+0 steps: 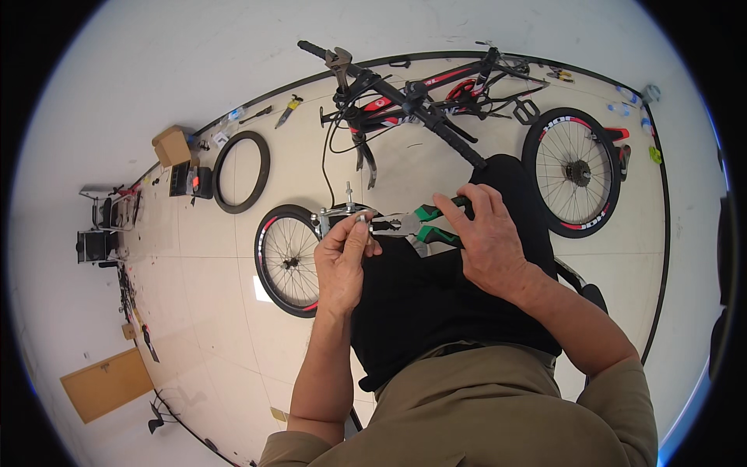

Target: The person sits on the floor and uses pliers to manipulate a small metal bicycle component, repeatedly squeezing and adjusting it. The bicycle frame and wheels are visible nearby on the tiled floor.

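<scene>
My left hand (344, 257) pinches a small silver metal bike fitting (360, 221), part of a metal brake assembly (334, 212) with a black cable running to it. My right hand (486, 241) grips pliers (429, 234) with green-and-black handles, spread somewhat apart. The pliers' jaws point left, right by the fitting at my left fingertips; whether they bite on it I cannot tell. Below both hands is black cloth (436, 311) over my lap.
A black-and-red bike frame (389, 105) lies beyond my hands, with an adjustable wrench (338, 58) on its handlebar. Wheels (577, 177) (264, 249) flank me. A loose tyre (261, 156), cardboard box (173, 146), scattered tools (286, 113) and bottles (622, 97) lie along the walls.
</scene>
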`<state>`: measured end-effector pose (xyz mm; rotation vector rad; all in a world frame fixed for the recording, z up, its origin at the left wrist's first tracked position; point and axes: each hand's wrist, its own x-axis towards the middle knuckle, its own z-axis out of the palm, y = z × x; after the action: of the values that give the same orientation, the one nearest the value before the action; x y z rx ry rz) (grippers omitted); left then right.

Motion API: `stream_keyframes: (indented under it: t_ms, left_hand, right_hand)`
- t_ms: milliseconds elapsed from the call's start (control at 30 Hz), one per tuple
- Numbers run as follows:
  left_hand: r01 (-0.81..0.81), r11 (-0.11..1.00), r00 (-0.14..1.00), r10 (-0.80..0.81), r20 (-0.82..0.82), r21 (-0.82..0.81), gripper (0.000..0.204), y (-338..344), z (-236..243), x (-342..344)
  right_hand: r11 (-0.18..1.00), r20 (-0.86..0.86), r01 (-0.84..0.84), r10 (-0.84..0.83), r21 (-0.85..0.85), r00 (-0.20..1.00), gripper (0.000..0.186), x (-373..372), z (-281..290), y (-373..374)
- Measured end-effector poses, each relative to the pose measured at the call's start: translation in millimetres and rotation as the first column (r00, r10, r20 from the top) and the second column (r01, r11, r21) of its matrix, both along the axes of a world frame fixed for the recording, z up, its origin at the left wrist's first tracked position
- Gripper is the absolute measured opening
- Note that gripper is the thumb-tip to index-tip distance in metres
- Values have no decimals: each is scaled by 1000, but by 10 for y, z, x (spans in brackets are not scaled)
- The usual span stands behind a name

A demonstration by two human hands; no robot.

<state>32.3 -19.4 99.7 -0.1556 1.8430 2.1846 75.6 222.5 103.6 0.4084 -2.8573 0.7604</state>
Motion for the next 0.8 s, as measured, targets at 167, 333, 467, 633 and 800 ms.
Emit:
stream_keyframes:
  t_ms: [167,333,467,633,800]
  left_hand:
    - [-15,1000,999,14,29,16,24,4,32,-2]
    - [-11,1000,1000,11,23,-3,24,17,22,10]
    - [-2,1000,1000,2,1,-8,25,33,12,16]
    - [3,1000,1000,-3,-13,-16,25,25,-4,28]
    - [52,996,997,-56,-58,-69,26,1,-30,21]
  right_hand:
    - [1000,-18,13,-13,0,1000,72,-2,-7,12]
    - [1000,-13,-4,3,-21,1000,70,1,2,8]
    - [998,52,-27,29,-52,998,66,3,-1,35]
    - [999,58,-24,26,-35,998,61,1,7,31]
    - [987,317,-62,106,-147,942,57,17,14,86]
